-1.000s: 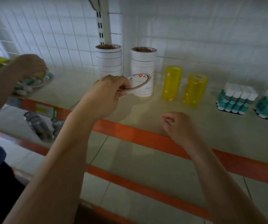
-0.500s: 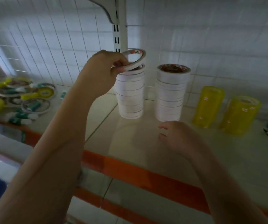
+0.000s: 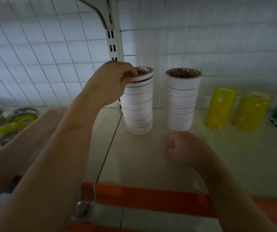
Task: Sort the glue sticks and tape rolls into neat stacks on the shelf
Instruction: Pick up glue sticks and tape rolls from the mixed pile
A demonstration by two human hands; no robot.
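L hand [image 3: 112,82] fingers pinch tape roll [image 3: 142,75] onto left white stack [image 3: 138,106]; next: square it, let go. R hand [image 3: 182,148] loosely curled, empty.

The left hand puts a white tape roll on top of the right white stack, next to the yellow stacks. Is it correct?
Not quite. In the head view the left hand sets the white tape roll on the left white stack, not the right white stack beside the yellow stacks.

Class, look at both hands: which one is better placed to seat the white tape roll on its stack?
Left. The left hand already pinches the white tape roll atop the left white stack; the right hand hovers lower, holding nothing.
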